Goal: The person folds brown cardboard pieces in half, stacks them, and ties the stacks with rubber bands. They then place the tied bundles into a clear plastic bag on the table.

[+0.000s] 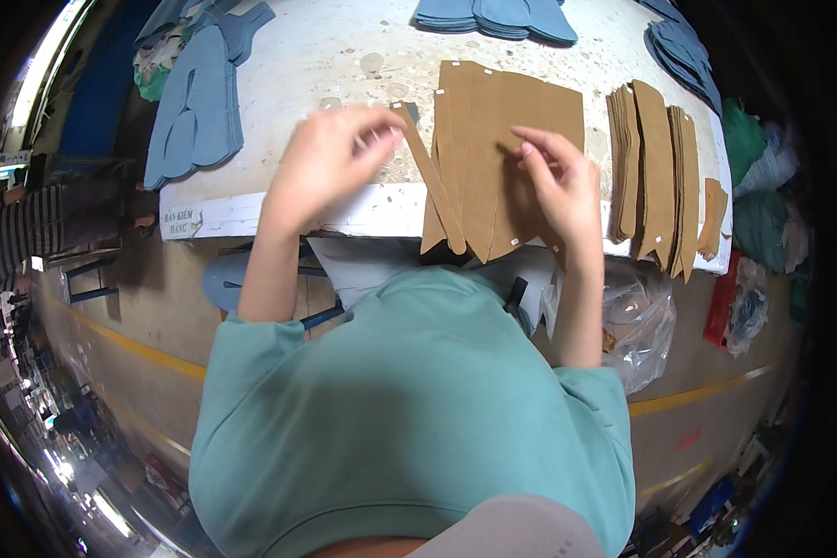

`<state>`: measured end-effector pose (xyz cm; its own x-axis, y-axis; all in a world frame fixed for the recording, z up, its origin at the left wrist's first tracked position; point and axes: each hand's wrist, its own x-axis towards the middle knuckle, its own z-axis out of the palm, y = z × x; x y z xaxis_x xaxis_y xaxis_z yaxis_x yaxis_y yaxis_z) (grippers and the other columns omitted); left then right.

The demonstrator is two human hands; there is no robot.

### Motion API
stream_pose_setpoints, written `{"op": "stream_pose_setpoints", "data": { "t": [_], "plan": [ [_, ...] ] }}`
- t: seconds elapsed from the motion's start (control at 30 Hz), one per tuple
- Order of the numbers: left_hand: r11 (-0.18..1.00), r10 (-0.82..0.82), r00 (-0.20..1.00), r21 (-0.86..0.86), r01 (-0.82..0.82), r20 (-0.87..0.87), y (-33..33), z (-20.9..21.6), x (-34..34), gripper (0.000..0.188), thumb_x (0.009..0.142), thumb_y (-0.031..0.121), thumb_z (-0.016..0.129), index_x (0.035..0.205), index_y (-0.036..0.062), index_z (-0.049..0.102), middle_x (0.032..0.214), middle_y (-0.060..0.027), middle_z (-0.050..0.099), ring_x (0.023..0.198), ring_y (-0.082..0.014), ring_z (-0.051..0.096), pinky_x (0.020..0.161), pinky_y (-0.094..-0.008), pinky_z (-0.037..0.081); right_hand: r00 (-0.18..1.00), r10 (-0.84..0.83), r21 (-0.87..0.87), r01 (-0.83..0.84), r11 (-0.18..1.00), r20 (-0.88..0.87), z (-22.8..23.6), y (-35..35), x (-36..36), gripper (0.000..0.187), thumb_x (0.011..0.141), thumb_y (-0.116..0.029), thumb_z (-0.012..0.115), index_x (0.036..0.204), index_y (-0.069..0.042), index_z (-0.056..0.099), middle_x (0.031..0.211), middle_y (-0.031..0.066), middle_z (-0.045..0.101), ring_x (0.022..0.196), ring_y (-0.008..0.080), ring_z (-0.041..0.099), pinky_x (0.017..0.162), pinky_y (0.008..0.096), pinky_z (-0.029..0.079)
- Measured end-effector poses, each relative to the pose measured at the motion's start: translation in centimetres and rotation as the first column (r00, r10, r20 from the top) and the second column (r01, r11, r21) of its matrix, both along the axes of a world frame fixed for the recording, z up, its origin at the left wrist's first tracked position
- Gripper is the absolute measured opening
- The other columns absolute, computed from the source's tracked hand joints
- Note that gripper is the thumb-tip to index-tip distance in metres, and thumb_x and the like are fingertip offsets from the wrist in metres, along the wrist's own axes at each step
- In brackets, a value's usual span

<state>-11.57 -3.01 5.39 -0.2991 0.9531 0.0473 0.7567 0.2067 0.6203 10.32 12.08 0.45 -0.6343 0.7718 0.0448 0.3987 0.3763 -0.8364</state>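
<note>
1 gry brim [516, 530]; 2 hands [330, 166] [564, 191] nr brn panels [493, 167], 1 strip [427, 166].

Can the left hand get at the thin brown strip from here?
Probably yes: the left hand is close beside the strip's upper end, and nothing seems to lie over the strip.

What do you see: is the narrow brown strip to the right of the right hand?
No, the narrow brown strip lies left of the right hand.
</note>
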Motion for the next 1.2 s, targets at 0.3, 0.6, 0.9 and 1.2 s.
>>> {"op": "stream_pose_setpoints", "data": {
  "t": [0.3,0.6,0.9,1.2],
  "plan": [
    [0.99,0.079,0.987,-0.108,-0.095,-0.137,4.5,-5.4,-4.4,0.041,0.07,0.031,0.08,0.097,0.0032,0.065,0.078,-0.0027,0.06,0.068,-0.0126,0.055,0.066,-0.0264,0.049,0.903,0.319,0.257,-0.393,0.883,0.287,0.0,5.2,-9.7,0.024,0.078,-0.024,0.07,0.094,-0.007,0.071,0.087,0.0122,0.07,0.082,0.0275,0.067,0.075,0.0362,0.052],
    [0.99,0.138,0.99,-0.033,-0.138,0.006,4.7,-7.0,-4.1,0.036,0.07,0.023,0.081,0.096,0.0031,0.065,0.081,-0.0015,0.058,0.07,-0.0103,0.052,0.067,-0.0236,0.047,0.932,0.344,0.123,-0.357,0.926,0.115,-2.5,5.0,-10.0,0.022,0.076,-0.022,0.075,0.087,-0.006,0.064,0.08,0.0066,0.065,0.075,0.0128,0.062,0.069,0.0296,0.048],
    [0.991,0.134,0.981,-0.045,-0.129,0.138,4.3,-6.3,-4.0,0.025,0.072,0.014,0.079,0.089,0.003,0.064,0.079,-0.0003,0.058,0.068,-0.0072,0.051,0.064,-0.022,0.046,0.894,0.346,-0.42,-0.441,0.793,-0.286,-2.5,4.9,-9.5,0.014,0.085,-0.01,0.069,0.096,-0.005,0.061,0.085,-0.0024,0.063,0.078,0.0051,0.059,0.069,0.0208,0.048],
    [0.99,0.14,0.99,-0.037,-0.139,0.016,4.4,-5.8,-3.2,0.025,0.073,0.014,0.075,0.091,-0.0007,0.065,0.08,-0.0059,0.062,0.069,-0.0119,0.059,0.068,-0.0257,0.05,0.877,0.328,-0.446,-0.465,0.765,-0.351,-1.7,3.6,-9.6,0.016,0.083,-0.013,0.07,0.095,-0.004,0.064,0.08,-0.0017,0.063,0.068,0.0047,0.059,0.059,0.0207,0.048]
  ]
}}
